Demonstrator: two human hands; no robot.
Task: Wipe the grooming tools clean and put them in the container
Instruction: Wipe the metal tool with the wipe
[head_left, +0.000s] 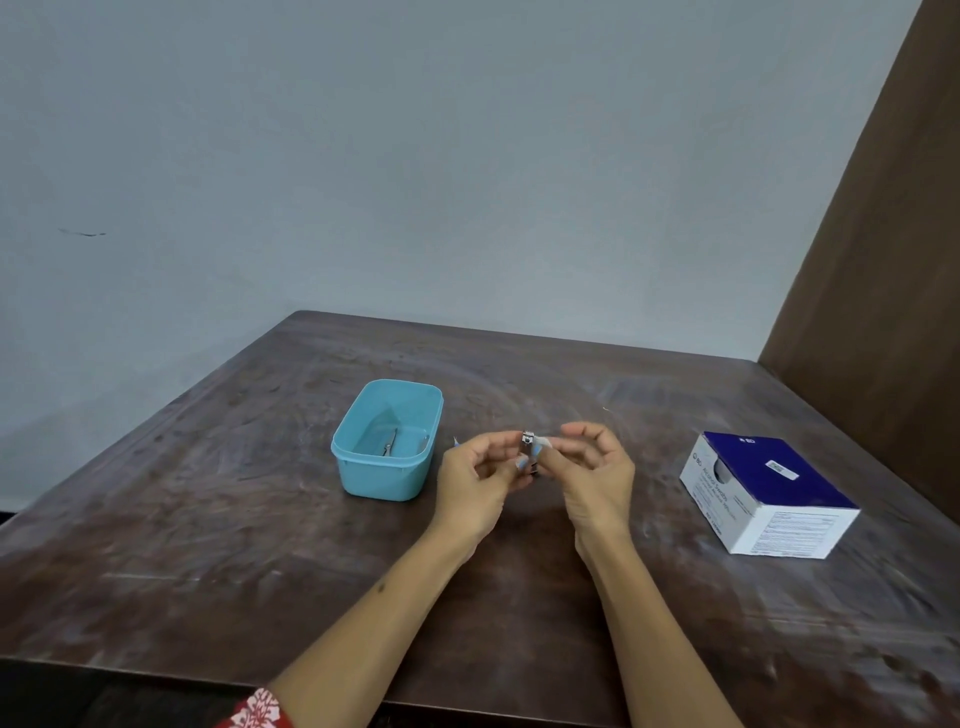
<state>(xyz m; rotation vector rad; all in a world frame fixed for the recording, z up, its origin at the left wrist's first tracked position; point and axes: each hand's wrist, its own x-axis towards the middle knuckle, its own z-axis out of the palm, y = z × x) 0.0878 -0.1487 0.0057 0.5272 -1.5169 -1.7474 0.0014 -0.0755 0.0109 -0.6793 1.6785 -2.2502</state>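
From the head camera, both hands met at centre frame over the table, and this was fiddly work. The left hand pinched a small metal clipper upright in its fingertips, while the right hand pinched a pale wipe against the clipper's top end. The risk, as I judged it: the clipper was small and slick, and a hard rub from the wipe could twist it out of that light pinch and drop it onto the table. It sat right between the two hands, touching both sets of fingertips, just right of the blue container, which already held a metal tool, possibly scissors. Lower right of centre lay the swab box, well apart from the hands.
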